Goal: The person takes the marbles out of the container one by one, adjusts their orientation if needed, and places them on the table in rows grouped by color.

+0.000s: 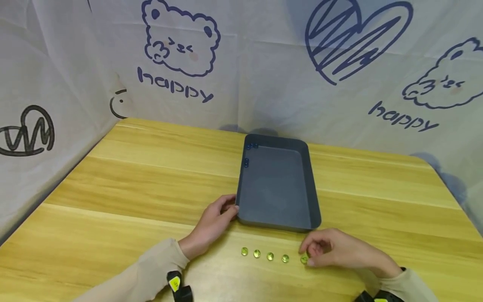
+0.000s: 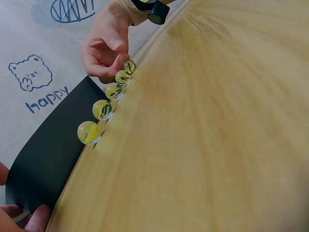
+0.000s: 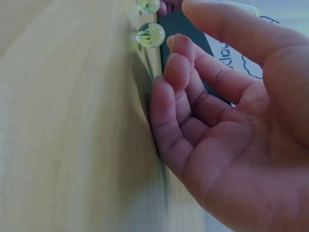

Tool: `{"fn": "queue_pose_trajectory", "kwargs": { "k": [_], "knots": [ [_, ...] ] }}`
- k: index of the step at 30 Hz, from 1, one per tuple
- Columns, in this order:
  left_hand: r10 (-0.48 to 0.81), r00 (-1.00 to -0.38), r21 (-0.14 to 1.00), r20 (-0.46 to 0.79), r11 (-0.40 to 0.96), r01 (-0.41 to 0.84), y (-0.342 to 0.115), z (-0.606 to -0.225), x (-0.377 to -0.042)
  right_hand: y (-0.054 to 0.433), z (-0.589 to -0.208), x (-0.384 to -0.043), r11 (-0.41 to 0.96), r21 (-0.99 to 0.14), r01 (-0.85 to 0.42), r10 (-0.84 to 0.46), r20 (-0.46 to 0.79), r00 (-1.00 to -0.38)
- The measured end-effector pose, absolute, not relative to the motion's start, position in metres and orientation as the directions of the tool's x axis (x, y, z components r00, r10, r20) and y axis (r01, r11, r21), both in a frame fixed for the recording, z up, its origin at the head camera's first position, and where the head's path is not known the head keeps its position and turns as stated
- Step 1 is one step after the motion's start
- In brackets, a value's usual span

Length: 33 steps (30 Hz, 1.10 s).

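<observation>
A dark grey tray (image 1: 277, 184) lies on the table in the head view, with its long sides running away from me. My left hand (image 1: 207, 226) holds its near left edge, thumb at the rim; in the left wrist view the fingertips (image 2: 38, 217) touch the dark outer wall. In front of the tray, several clear yellow-green glass marbles (image 1: 270, 256) form a row. At the row's right end, my right hand (image 1: 339, 251) has its thumb and fingers around the last marble (image 1: 304, 260). In the right wrist view, a gap separates thumb and curled fingers, with a marble (image 3: 150, 35) just beyond them.
Several small dark blue marbles (image 1: 247, 162) lie inside the tray along its left wall and far left corner. The wooden table (image 1: 151, 180) reaches back to a white cloth (image 1: 264, 84) with drawn bears, a heart and lettering. Another cloth hangs at the left.
</observation>
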<state>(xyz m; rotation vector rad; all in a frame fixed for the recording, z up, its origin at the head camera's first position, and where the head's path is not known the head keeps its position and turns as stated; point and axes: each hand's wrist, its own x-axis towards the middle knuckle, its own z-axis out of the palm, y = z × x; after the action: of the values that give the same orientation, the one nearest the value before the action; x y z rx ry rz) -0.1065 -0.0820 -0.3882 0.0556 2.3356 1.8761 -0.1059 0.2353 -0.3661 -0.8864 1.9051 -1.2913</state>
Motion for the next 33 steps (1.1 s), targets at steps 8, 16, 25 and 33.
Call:
{"fn": "queue_pose_trajectory", "kwargs": {
  "k": [8, 16, 25, 33],
  "knots": [
    [0.113, -0.989, 0.973, -0.091, 0.221, -0.064, -0.082, -0.389, -0.107, 0.239, -0.362, -0.107, 0.264, -0.956, -0.129, -0.827, -0.155, -0.541],
    [0.116, -0.990, 0.977, -0.083, 0.207, -0.058, -0.082, -0.385, -0.105, 0.240, -0.352, -0.105, 0.181, -0.975, -0.131, -0.839, -0.083, -0.537],
    [0.116, -0.990, 0.976, -0.077, 0.210, -0.052, -0.082, -0.386, -0.107, 0.239, -0.335, -0.105, 0.196, -0.963, -0.183, -0.848, -0.073, -0.525],
    [0.116, -0.990, 0.975, -0.086, 0.216, -0.059, -0.084, -0.387, -0.107, 0.230, -0.321, -0.110, 0.230, -0.936, -0.265, -0.790, -0.022, -0.612]
  ]
}}
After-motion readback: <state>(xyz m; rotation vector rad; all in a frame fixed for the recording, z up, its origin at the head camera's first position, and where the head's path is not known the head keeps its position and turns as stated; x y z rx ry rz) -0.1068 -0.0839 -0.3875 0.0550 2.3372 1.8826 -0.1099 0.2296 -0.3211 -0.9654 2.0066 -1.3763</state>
